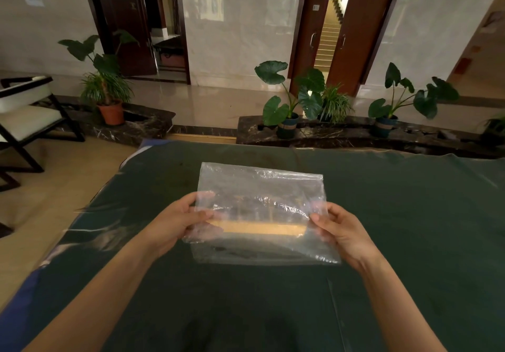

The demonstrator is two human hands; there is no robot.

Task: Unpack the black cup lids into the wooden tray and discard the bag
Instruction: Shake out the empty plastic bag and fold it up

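A clear plastic bag is held flat and spread out above the middle of the dark green table. My left hand pinches its left edge and my right hand pinches its right edge. Through the bag I see the pale front wall of the wooden tray on the table behind it, with dark shapes above that wall that may be the black lids; the film blurs them. The bag itself looks empty.
The table's left edge carries a shiny plastic cover over a blue cloth. A white chair with a dark frame stands at far left. Potted plants line a marble ledge beyond the table's far edge.
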